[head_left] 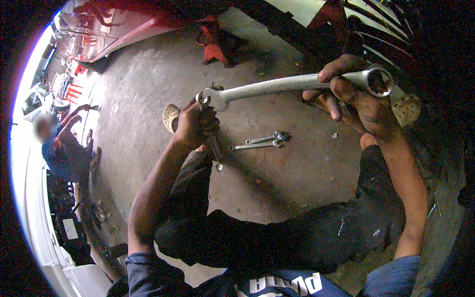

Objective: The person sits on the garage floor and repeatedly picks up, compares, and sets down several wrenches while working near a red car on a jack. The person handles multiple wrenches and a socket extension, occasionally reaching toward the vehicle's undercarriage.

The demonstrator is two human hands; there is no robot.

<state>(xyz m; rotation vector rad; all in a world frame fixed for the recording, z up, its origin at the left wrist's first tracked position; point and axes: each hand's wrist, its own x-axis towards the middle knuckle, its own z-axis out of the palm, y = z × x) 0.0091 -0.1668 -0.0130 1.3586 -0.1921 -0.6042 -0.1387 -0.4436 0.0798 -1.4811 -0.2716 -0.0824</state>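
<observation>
My right hand (363, 101) grips a large combination wrench (277, 85) close to its ring end, the fingers curled around the shaft. The wrench lies almost level across the view, its open jaw pointing left. That jaw meets or overlaps the upper end of a smaller wrench (216, 148); whether they touch I cannot tell. Closed around the smaller wrench is my left hand (194, 121), with the ring end sticking out below the fist. On the concrete between my feet lie several more wrenches (257, 145), close together.
A red jack stand (213, 47) stands on the floor ahead. Dark metal framework (336, 29) runs across the upper right. Another person (71, 148) is at the left, near a white vehicle (34, 213). My tan clogs (170, 118) rest on the concrete floor (143, 109).
</observation>
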